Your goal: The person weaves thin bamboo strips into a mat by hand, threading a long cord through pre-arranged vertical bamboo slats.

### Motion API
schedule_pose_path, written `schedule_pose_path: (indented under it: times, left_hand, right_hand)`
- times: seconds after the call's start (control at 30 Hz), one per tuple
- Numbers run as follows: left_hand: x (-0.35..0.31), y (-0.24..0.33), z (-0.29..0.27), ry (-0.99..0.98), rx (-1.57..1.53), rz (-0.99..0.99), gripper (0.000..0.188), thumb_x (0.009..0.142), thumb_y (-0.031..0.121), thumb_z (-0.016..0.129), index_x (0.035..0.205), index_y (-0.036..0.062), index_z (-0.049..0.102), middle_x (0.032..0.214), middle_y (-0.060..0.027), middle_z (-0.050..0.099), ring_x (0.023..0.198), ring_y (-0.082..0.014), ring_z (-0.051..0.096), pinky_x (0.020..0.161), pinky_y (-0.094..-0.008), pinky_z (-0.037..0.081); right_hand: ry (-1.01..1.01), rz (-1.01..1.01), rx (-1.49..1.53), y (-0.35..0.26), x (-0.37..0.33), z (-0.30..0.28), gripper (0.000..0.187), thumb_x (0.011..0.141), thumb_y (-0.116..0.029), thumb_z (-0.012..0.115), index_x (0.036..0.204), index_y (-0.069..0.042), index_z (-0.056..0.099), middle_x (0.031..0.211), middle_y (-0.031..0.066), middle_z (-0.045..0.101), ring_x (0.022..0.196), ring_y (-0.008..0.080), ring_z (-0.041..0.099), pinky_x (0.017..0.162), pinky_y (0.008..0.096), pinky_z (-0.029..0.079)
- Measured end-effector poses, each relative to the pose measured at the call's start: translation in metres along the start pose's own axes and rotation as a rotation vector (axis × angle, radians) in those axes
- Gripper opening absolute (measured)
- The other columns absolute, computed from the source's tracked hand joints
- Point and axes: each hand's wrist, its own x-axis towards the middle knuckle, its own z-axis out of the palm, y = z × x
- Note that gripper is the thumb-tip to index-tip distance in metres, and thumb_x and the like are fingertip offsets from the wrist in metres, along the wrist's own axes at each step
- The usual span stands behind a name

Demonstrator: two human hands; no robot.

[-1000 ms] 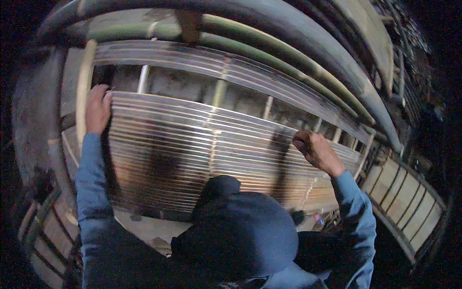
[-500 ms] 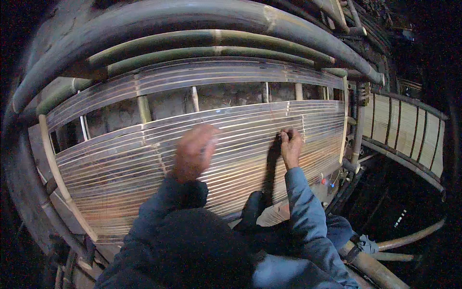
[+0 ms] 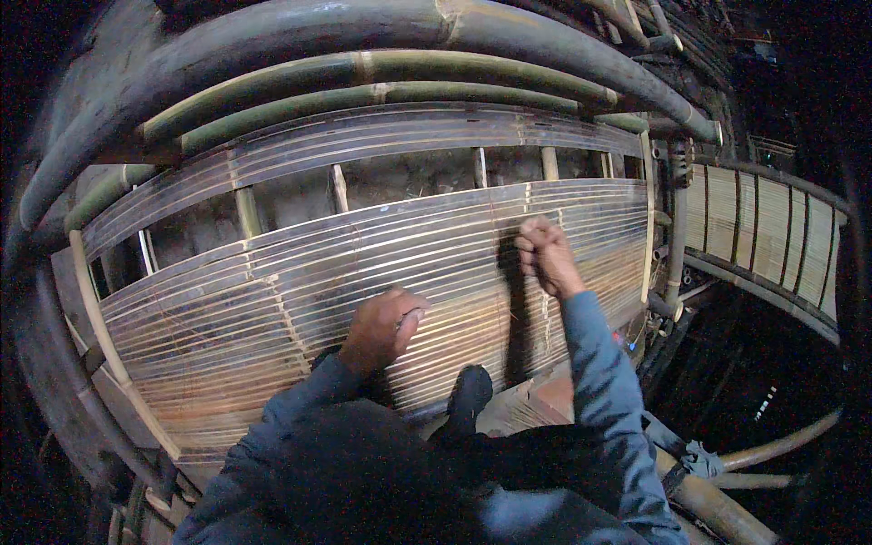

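A wide panel of thin, pale parallel strips (image 3: 436, 243) lies in front of me, held between a light side pole (image 3: 120, 350) on the left and another light pole (image 3: 649, 218) on the right. Low over the middle of these strips is my left hand (image 3: 380, 329), its fingers curled closed. Higher and to the right, my right hand (image 3: 549, 256) is pinched closed above the strips and throws a dark shadow on them. Whatever either hand grips is too small to make out. Fine reddish threads (image 3: 355, 238) cross the strips in places.
Thick bamboo poles (image 3: 363, 32) run across the far side. A second slatted panel (image 3: 763, 232) with dark cross bars stands at the right. My dark-covered foot (image 3: 470, 392) shows under the near edge, and more bamboo poles (image 3: 718, 513) lie at the lower right.
My left hand has come nearer to me and slightly right, closed. My right hand has moved a little farther away, still pinched. The whole view has shifted slightly.
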Motion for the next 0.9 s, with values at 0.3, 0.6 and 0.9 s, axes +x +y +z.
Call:
schedule_pose_path:
  times: [0.3,0.6,0.9]
  left_hand:
    - [-0.002,-0.002,-0.003,-0.099,-0.187,-0.114,0.019,0.091,0.008,0.06,0.106,0.0026,0.071,0.102,-0.0193,0.069,0.092,-0.0341,0.068,0.083,-0.0433,0.053]
    - [-0.03,-0.045,-0.001,-0.086,-0.152,-0.023,0.017,0.092,0.006,0.066,0.108,0.0045,0.07,0.106,-0.0174,0.072,0.098,-0.033,0.07,0.087,-0.0406,0.055]
    - [-0.004,-0.032,0.025,-0.365,-0.397,-0.392,0.034,0.102,0.03,0.06,0.122,0.003,0.067,0.113,-0.0151,0.072,0.104,-0.0294,0.069,0.091,-0.0401,0.054]
  right_hand:
    - [0.167,-0.249,-1.035,-0.057,-0.139,-0.131,0.028,0.098,-0.03,0.069,0.094,-0.002,0.07,0.076,-0.0001,0.059,0.071,0.0131,0.053,0.067,0.0305,0.042]
    - [0.429,0.079,-0.83,-0.089,-0.368,-0.273,0.017,0.089,-0.022,0.074,0.09,-0.005,0.072,0.082,-0.0004,0.067,0.075,0.0118,0.059,0.072,0.0288,0.045]
    - [0.697,0.461,-0.384,0.127,-0.488,-0.396,0.021,0.096,-0.024,0.065,0.105,-0.006,0.071,0.089,0.0033,0.069,0.081,0.0126,0.062,0.073,0.0289,0.048]
